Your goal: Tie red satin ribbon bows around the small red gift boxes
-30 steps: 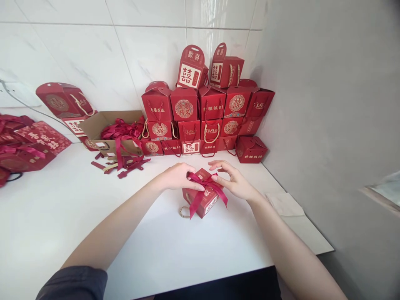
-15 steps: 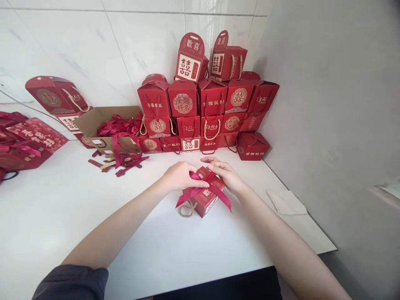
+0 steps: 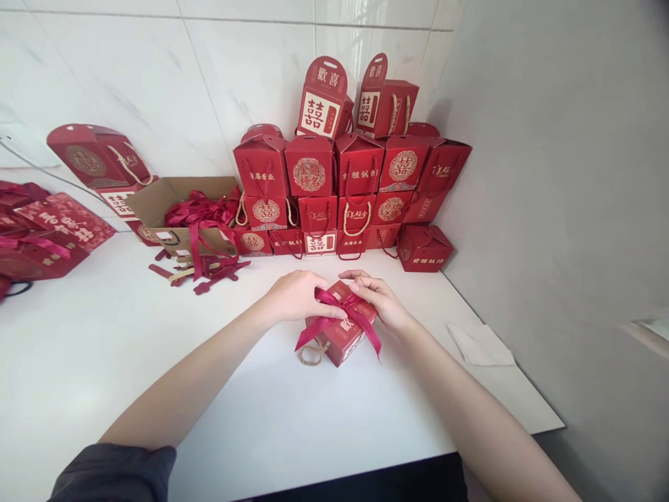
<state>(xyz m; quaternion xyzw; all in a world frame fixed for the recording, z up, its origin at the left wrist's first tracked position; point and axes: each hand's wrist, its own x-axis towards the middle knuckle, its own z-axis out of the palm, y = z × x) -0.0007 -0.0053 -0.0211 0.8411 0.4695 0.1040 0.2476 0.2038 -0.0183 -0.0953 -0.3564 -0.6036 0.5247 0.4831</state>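
A small red gift box (image 3: 345,343) lies on the white table in front of me, a twisted beige cord handle (image 3: 312,353) at its near left side. Across its top is a dark pink ribbon (image 3: 370,328) tied in a bow, the two tails hanging toward me. From the left, my left hand (image 3: 299,296) curls round a loop of the bow, thumb reaching to the knot. My right hand (image 3: 384,300) pinches the other loop between thumb and fingers at the box's far right edge. Some of the fingertips are hidden.
Several red gift boxes (image 3: 309,174) are stacked against the tiled wall. An open cardboard box (image 3: 151,206) of ribbons stands left of them, with loose straps (image 3: 212,275) in front. More red packages (image 3: 63,258) sit far left; a white tissue (image 3: 481,344) lies right.
The bow's loops are spread wider and the right tail has shifted left. Both hands stay at the box, the right fingers closing in a little. The view has shifted slightly.
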